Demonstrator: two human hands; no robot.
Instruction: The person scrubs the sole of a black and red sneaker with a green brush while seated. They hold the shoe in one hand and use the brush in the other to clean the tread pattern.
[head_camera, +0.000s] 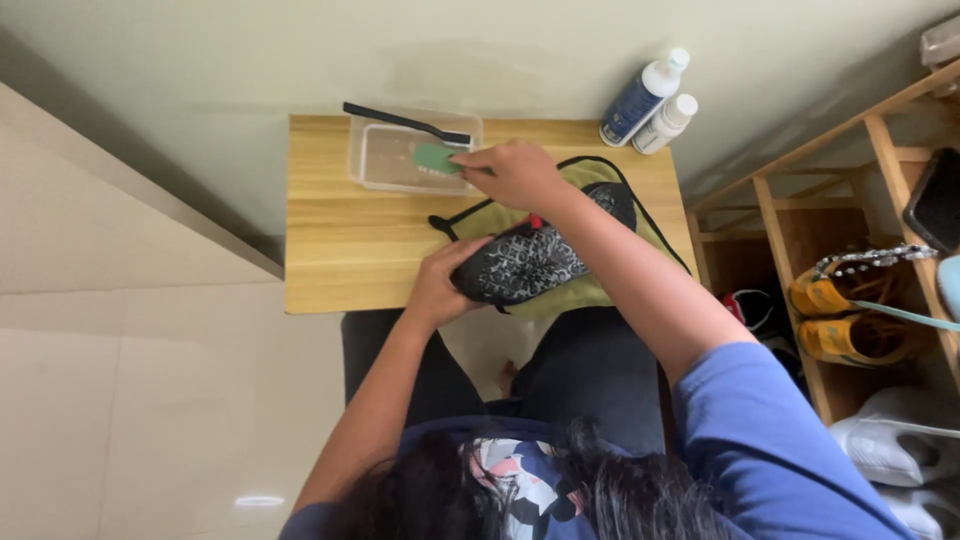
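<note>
Dark hair and a blue sleeve (760, 440) fill the near edge. Beyond them, on the small wooden table (330, 240), a black patterned shoe (530, 258) lies sole-up on an olive cloth (590, 180). Her left hand (440, 285) curls its fingers around the shoe's heel end. Beyond the shoe, her right hand (515, 172) pinches a green brush (436, 158) over a clear plastic tub (385, 160). That shoe looks light and flexible, best gripped at heel or midsole.

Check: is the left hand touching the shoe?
Touching. The head view shows the left hand wrapped over the near end of the shoe, fingers on its patterned sole, with no gap, holding it on the green cloth.
</note>
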